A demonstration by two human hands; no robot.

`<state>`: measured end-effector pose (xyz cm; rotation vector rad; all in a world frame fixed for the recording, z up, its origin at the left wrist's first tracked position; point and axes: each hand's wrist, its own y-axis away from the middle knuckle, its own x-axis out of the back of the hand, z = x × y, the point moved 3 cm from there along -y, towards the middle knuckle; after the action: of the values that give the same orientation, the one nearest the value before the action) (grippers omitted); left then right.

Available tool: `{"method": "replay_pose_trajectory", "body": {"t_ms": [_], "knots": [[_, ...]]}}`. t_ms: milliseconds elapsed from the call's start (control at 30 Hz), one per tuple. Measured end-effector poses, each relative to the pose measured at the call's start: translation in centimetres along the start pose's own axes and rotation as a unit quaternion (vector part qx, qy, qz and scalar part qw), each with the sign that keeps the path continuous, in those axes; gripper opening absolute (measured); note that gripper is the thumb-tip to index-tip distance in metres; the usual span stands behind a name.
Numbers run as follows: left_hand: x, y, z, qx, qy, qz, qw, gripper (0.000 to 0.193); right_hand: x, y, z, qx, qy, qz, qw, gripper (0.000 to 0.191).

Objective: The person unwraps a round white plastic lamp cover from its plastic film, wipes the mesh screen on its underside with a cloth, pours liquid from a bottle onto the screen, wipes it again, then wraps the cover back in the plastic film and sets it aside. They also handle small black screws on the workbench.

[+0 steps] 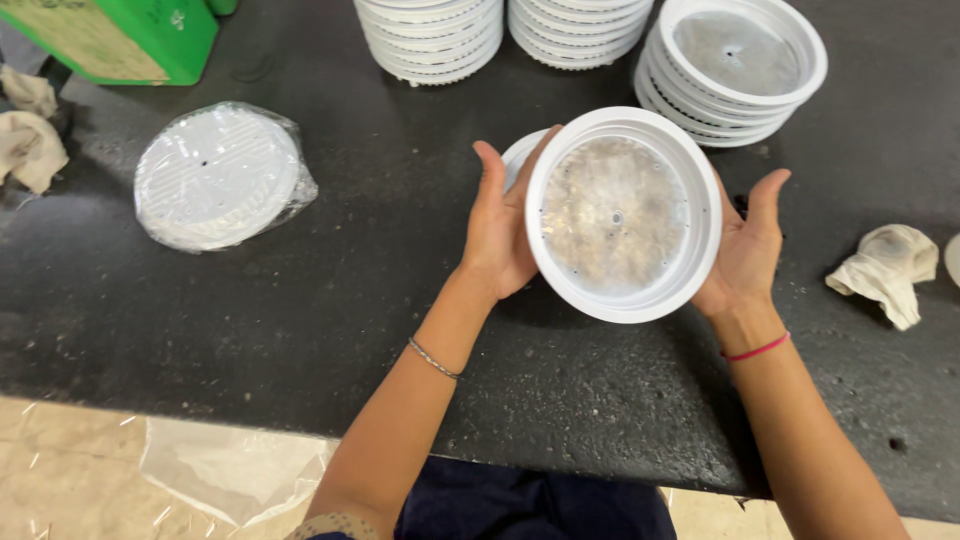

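Floor: pale tiles and a clear plastic sheet [235,470] are seen nearest, under the table edge.
Table: a dark, speckled top [330,320] is spread wide.
Left hand [497,235]: open and flat, pressed on the left rim of the round white dish [622,213].
Right hand [748,250]: open too, pressed on the right rim.
Dish: held up over the table between both palms, tilted toward the camera; a shiny grey middle with small dots is shown.
Sides: a wrapped white disc [220,175] and crumpled cloths [888,268] are laid well apart.
Back: stacks of white dishes [735,75] and a green box [125,35] are kept.
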<state>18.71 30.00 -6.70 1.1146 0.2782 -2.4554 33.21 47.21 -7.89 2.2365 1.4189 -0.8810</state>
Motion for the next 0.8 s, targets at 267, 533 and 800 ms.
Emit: {"method": "replay_pose_trajectory", "body": {"t_ms": [267, 533, 800], "knots": [[-0.56, 0.28, 0.42, 0.005, -0.015, -0.033, 0.999, 0.104, 0.11, 0.05, 0.07, 0.003, 0.028, 0.004, 1.0, 0.102], [-0.87, 0.39, 0.55, 0.002, -0.027, -0.047, 0.999, 0.104, -0.63, -0.07, -0.03, 0.028, 0.031, -0.005, 0.999, 0.094], [-0.9, 0.42, 0.47, 0.007, -0.027, -0.053, 0.998, 0.105, -0.83, -0.01, 0.01, 0.048, 0.044, 0.013, 0.998, 0.087]]}}
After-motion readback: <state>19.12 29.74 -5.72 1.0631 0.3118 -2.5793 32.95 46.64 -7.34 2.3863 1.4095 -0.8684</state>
